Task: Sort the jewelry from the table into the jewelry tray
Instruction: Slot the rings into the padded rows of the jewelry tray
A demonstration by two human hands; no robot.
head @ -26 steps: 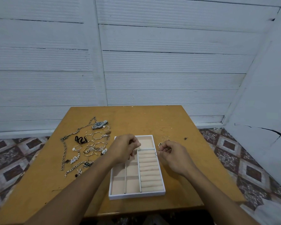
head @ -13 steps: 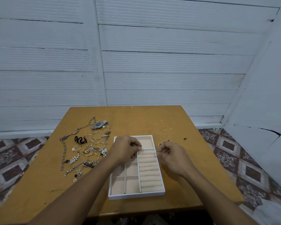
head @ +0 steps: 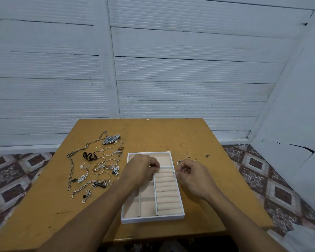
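Note:
A white jewelry tray (head: 153, 219) with beige lining sits at the table's front middle, its padded ring rolls (head: 168, 195) on the right side. My left hand (head: 142, 170) hovers over the tray's upper left and pinches a small ring (head: 158, 171) at the top ring roll. Over the tray's right rim, my right hand (head: 193, 174) pinches another thin ring (head: 175, 174). A heap of jewelry (head: 98, 166) lies on the table left of the tray: chains, hoops, pearl pieces and a watch (head: 111, 139). A few small rings (head: 185, 155) lie right of the tray.
The wooden table (head: 171, 135) stands against a white slatted wall. Patterned floor tiles show on both sides. A dark speck (head: 207, 156) lies on the table to the right of the small rings.
My left hand has moved slightly down and right, bringing its ring to the top ring roll. My right hand has stayed almost still with its ring.

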